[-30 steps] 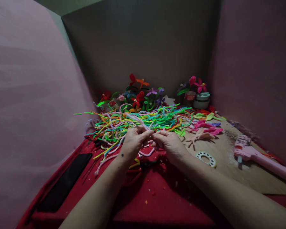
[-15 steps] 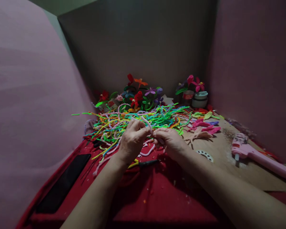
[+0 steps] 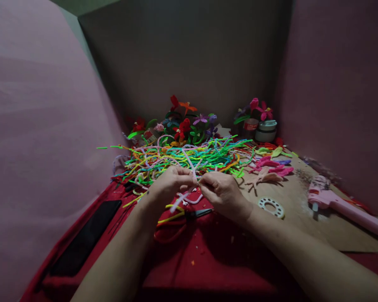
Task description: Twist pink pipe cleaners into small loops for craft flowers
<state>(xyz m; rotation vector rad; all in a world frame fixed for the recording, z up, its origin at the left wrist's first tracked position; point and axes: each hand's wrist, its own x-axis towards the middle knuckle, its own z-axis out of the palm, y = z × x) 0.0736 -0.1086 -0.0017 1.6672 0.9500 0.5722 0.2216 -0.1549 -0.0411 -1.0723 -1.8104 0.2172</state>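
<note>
Pale lilac pipe cleaners (image 3: 189, 161) meet between my hands, one length rising above the fingers and another pale end hanging below. My left hand (image 3: 171, 182) pinches them from the left with thumb and forefinger. Against it, almost touching fingertips, my right hand (image 3: 222, 191) is closed on the same pipe cleaners at the crossing point. The fingers hide how they are joined. Just below the hands lie scissors (image 3: 198, 213) with yellow and red handles. Behind the hands spreads a heap of coloured pipe cleaners (image 3: 214, 153).
Finished pipe-cleaner flowers (image 3: 182, 126) stand at the back, near a lidded jar (image 3: 266, 131). On the right, a cardboard sheet (image 3: 292, 222) carries pink petals (image 3: 272, 167), a white holed disc (image 3: 271, 207) and a pink glue gun (image 3: 330, 197). A black phone-like slab (image 3: 86, 237) lies left on red cloth.
My hands have turned, the right knuckles now higher. The lilac pipe cleaner stands straighter and longer above the fingers, and a pale end now hangs below. The scissors show more.
</note>
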